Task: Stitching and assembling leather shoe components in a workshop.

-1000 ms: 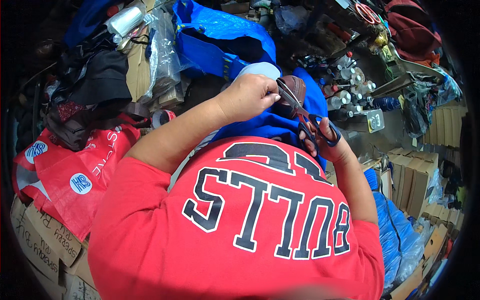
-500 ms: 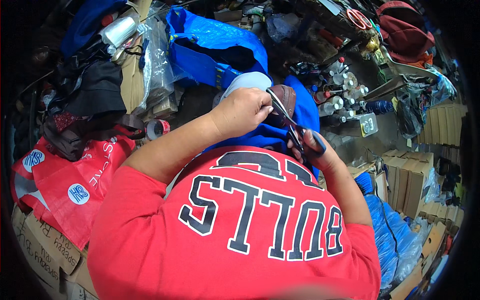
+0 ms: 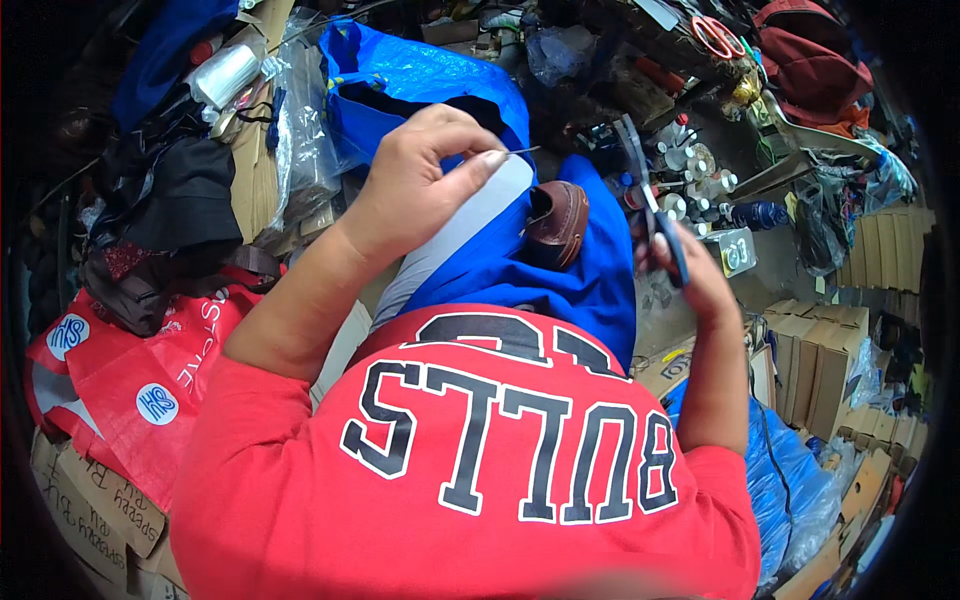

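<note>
Pinched between thumb and fingertips, a thin dark strand [image 3: 525,151] sticks out of my left hand [image 3: 425,185]; whether it is thread or something stiffer I cannot make out. That hand is raised over my left thigh. My right hand [image 3: 697,272] grips a pair of scissors [image 3: 638,160] by its dark blue handles, with the blades pointing up and away from me, right of my lap. Between the hands, a brown leather shoe [image 3: 560,225] rests on my blue trousers [image 3: 490,280], touched by neither hand.
A large blue bag [image 3: 430,75] lies beyond my left knee. Several plastic bottles [image 3: 690,185] stand at the right, below orange-handled scissors [image 3: 718,37]. Red bags [image 3: 150,390] and cardboard lie at the left. Stacked cardboard [image 3: 815,350] and blue plastic [image 3: 760,470] sit at the right.
Both hands have come away from the shoe and apart. The left has risen up and leftward with the strand; the right has swung the scissors rightward, blades now up. The shoe shows more fully.
</note>
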Available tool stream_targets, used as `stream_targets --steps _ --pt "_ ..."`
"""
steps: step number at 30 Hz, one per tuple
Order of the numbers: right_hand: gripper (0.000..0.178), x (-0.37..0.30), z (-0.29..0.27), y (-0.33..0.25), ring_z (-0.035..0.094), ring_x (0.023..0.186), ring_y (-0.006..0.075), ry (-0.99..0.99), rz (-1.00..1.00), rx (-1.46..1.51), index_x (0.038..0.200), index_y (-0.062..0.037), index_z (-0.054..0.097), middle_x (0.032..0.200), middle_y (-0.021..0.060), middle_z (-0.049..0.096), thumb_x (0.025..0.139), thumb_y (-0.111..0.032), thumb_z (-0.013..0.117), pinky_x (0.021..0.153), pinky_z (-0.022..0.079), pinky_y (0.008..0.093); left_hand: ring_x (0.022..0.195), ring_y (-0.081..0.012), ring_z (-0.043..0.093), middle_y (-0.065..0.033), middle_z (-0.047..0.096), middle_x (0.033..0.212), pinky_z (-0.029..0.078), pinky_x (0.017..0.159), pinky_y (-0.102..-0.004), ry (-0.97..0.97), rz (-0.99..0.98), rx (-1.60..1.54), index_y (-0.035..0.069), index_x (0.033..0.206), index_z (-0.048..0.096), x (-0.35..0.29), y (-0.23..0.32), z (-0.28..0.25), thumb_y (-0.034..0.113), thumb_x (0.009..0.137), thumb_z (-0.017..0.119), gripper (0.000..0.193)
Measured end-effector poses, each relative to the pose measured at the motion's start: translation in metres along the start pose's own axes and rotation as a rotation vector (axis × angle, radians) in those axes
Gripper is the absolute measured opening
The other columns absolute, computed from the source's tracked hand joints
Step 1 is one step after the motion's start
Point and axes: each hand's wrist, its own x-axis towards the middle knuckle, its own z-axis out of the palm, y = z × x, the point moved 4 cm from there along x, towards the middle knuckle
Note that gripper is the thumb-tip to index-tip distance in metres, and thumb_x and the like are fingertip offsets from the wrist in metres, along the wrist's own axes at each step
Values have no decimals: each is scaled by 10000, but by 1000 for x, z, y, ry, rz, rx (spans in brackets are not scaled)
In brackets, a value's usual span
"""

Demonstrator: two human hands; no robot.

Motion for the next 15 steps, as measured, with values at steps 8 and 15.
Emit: stream_targets --steps 8,15 --pt "446 167 -156 23 639 894 324 444 62 -1017 984 19 665 939 220 658 757 -364 643 789 487 388 957 -218 591 -96 645 936 448 860 -319 -9 -50 -7 15 894 687 3 -34 23 67 803 673 106" --pt "468 279 -195 40 591 1055 357 357 317 -1235 1057 -29 656 1116 239 605 813 -420 576 911 465 406 591 -19 453 8 624 773 333 523 -155 69 -566 -598 29 968 664 22 -67 48 116 850 659 146"
